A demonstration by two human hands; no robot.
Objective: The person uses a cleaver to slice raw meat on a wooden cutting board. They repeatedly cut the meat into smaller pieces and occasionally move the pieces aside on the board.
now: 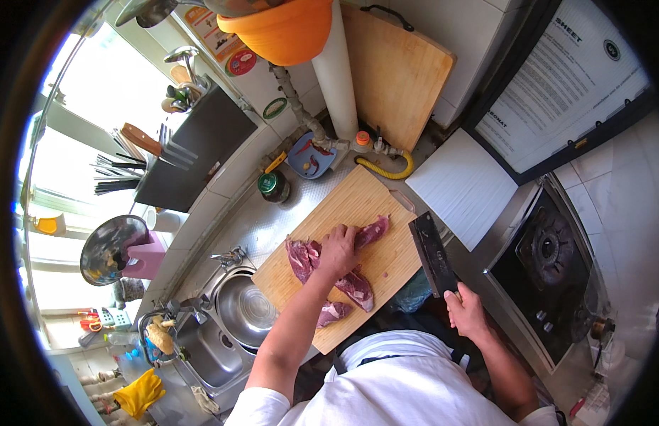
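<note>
Several pieces of raw red meat lie on a wooden cutting board in front of me. My left hand is over the middle of the board, its fingers curled around a long strip of meat whose far end sticks out to the right. A larger piece of meat lies to the left, partly hidden under that hand. Near the board's front edge, my forearm covers part of a smaller piece. My right hand grips the handle of a dark-bladed cleaver, held just beyond the board's right edge.
Left of the board is a steel sink with a metal basin. Behind stand a green-lidded jar and a blue dish with chillies. A gas hob is at right. Knives fill a wall rack.
</note>
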